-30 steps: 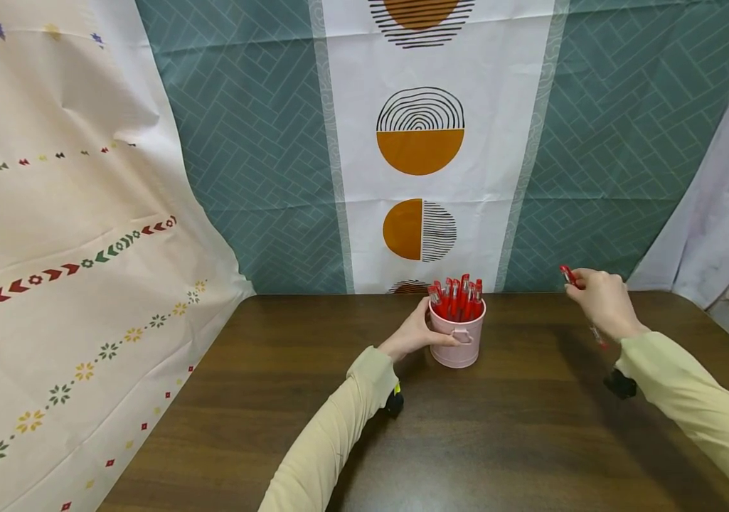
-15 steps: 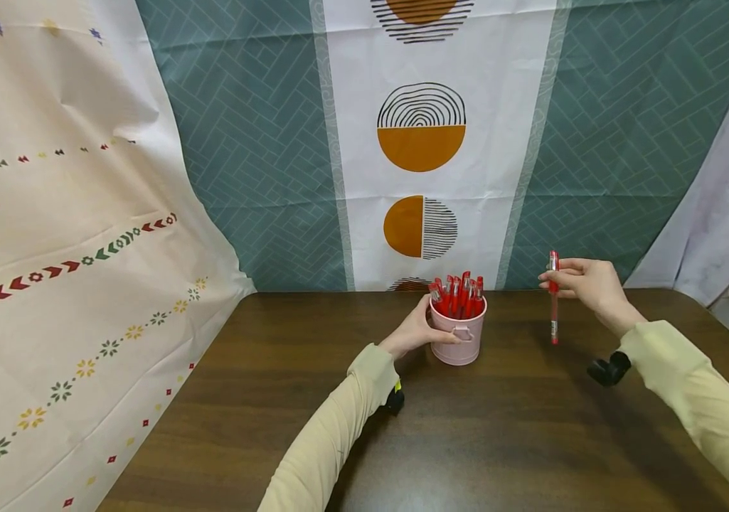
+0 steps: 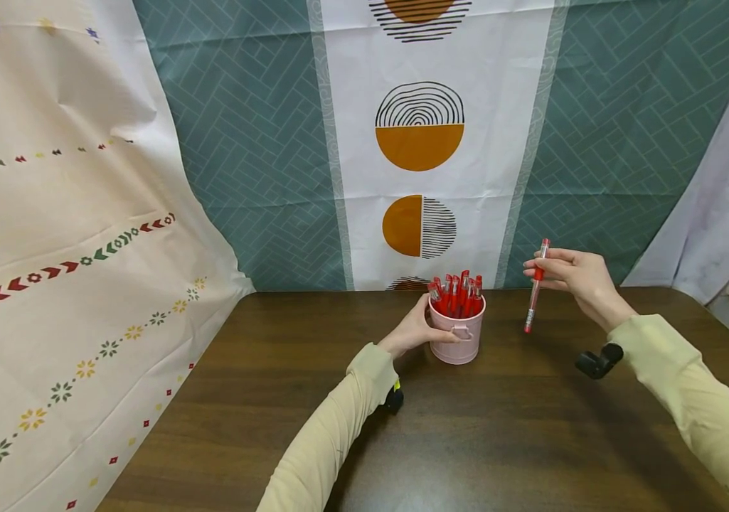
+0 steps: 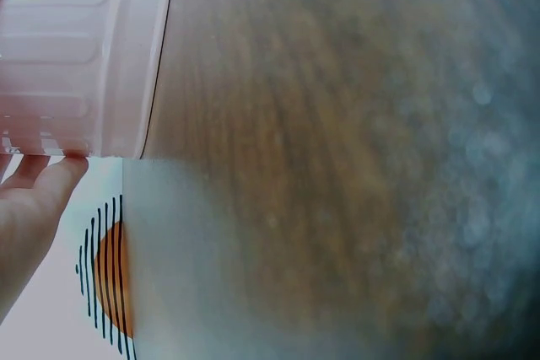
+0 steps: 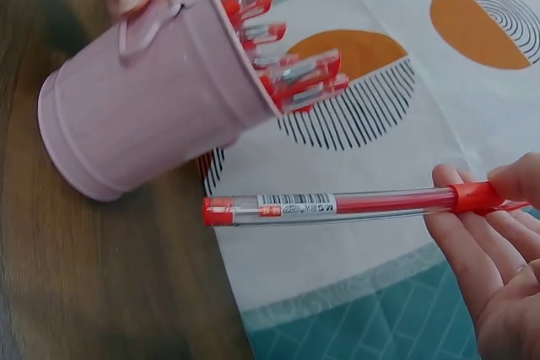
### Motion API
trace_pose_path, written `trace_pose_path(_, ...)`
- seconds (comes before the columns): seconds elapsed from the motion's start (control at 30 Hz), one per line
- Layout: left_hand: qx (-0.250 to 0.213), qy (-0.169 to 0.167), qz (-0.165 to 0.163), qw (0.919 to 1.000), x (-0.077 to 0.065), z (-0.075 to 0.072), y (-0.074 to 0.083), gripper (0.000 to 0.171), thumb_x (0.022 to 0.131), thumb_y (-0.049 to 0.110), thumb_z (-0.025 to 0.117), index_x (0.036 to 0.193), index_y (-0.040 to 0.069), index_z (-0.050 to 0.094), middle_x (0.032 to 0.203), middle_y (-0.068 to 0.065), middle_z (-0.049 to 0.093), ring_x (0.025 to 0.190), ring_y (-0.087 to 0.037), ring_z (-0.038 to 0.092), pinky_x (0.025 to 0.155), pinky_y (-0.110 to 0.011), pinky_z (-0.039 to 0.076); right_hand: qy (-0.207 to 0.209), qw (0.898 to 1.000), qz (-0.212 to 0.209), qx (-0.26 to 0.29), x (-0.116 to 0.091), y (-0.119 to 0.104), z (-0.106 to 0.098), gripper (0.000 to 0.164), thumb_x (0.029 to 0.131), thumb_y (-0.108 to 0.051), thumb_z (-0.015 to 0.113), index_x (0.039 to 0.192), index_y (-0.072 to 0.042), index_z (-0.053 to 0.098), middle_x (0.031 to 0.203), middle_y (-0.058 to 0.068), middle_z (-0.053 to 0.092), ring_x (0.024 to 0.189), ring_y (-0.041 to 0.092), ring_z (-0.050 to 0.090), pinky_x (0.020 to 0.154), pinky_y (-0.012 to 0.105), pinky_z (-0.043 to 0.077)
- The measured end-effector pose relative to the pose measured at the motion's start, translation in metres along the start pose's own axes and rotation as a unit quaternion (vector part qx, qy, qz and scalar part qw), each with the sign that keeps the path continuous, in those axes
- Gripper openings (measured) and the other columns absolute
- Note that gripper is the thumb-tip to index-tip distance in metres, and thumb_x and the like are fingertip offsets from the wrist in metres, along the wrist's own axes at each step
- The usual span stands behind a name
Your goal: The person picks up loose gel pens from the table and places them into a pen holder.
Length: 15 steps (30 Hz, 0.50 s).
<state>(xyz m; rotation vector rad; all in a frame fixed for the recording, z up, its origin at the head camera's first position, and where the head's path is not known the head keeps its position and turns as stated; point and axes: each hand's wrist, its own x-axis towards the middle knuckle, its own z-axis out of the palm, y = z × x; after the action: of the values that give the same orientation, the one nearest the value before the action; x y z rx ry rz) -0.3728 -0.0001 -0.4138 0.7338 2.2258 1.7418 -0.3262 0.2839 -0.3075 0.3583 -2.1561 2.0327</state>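
Note:
A pink bucket-shaped pen holder [image 3: 456,350] stands upright on the table with several red pens [image 3: 456,295] packed in it, caps up. My left hand [image 3: 417,331] grips its left side, thumb across the front by the small handle; in the left wrist view fingers [image 4: 59,179] touch the bucket wall [image 4: 67,56]. To the right of the bucket, my right hand [image 3: 578,277] pinches a red gel pen [image 3: 534,288] near its upper, capped end. The pen hangs above the table, slightly tilted, its clear barrel with a barcode label [image 5: 295,205] pointing down.
The dark wooden table [image 3: 498,427] extends around both arms. Behind it hangs a green and white patterned cloth [image 3: 364,178], and a cream patterned cloth [image 3: 82,249] drapes along the left. Black wrist cameras [image 3: 597,360] sit under the sleeves.
My right hand has moved left towards the bucket and slightly up, turning the pen from slanted across the hand to nearly upright. My left hand and the bucket have stayed put.

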Motion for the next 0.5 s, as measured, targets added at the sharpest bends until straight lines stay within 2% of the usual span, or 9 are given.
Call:
trace_pose_path(0.23,-0.005,-0.002,-0.007,1.0000,0.001,0.000,0.001,0.088,0.066,0.019,0.081,0.135,0.027,0.027,0.122,0.015,0.041,0.112,-0.006,0.039,0.095,-0.033,0.031,-0.003,0.999,-0.005,0.032,0.003,-0.005,0.012,0.029,0.086,-0.014,0.063,0.106,0.005,0.057,0.096,0.012,0.066,0.088,0.022,0.063,0.074,0.031,0.048)
trace_pose_path(0.5,0.006,0.009,0.005,0.9999,0.001,0.001,-0.001,0.086,0.067,0.021,0.080,0.135,0.025,0.028,0.123,0.012,0.042,0.112,-0.009,0.039,0.094,-0.036,0.032,0.003,0.998,-0.027,0.059,0.008,-0.012,0.027,0.031,0.085,-0.012,0.063,0.108,0.007,0.054,0.094,0.010,0.066,0.087,0.023,0.063,0.072,0.030,0.048)
